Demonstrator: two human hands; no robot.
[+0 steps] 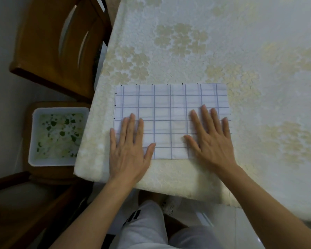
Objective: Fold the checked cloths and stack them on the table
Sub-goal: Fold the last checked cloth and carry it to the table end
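The checked cloth (171, 108) lies flat at the table's (241, 51) 7 o'clock corner under left hand (129, 151) and right hand (212, 141), fingers straight and spread; judged light, limp, best pinched at 12 o'clock corners.

So the table (250, 42) is covered with a cream tablecloth (180, 178), kind of crinkly, with pale yellowish flower clusters on it. It hangs over the near edge and the left edge. Only one thing sits directly on it: a checked cloth (169, 105), white with thin blue-grey grid lines, lying flat as a rectangle near the near-left corner, long sides running along the near edge. Both hands are pressed flat on that cloth, fingers spread. The left hand (129, 150) covers its near-left corner with the heel down on the tablecloth, and the right hand (211, 139) covers the near-right part.
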